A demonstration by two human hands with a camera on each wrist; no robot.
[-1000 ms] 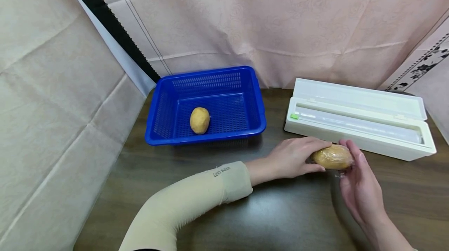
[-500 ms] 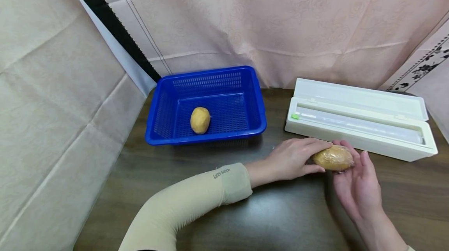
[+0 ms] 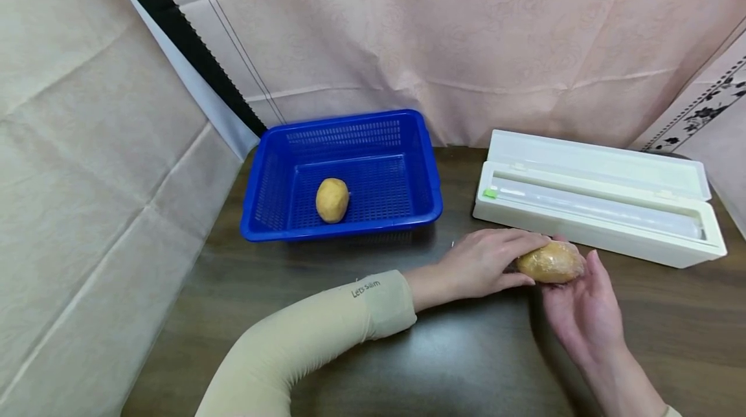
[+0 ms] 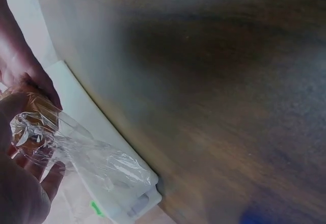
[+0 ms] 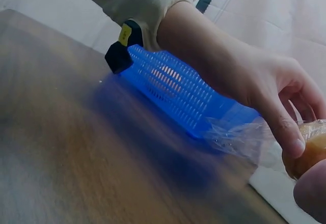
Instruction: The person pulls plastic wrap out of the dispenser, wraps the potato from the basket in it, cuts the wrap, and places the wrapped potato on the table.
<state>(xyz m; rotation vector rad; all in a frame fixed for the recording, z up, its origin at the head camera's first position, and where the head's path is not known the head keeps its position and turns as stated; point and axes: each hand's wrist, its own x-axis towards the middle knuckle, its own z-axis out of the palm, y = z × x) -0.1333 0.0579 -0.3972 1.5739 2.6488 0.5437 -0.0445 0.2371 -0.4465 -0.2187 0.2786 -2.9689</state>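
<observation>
My left hand (image 3: 486,261) grips a potato (image 3: 550,263) wrapped in clear plastic wrap, thumb on the near side and fingers over its left end. Palm up, my right hand (image 3: 585,313) supports the potato's right end, its fingers passing beneath and behind it and its thumb raised alongside. A loose tail of plastic wrap (image 4: 109,160) trails from the potato past the left fingers in the left wrist view. Both hands are in front of a long white wrap dispenser (image 3: 600,229), whose lid stands up and whose clear roll shows inside.
A blue plastic basket (image 3: 344,234) stands at the back left of the dark wooden table (image 3: 460,365), with another potato (image 3: 332,201) in it. Pale pink cloth (image 3: 466,48) hangs behind. A green tab (image 3: 490,193) sits at the dispenser's left end.
My right hand has shifted left and turned palm up, its fingers sliding farther under the potato. The left hand keeps its grip, and the potato has moved slightly left.
</observation>
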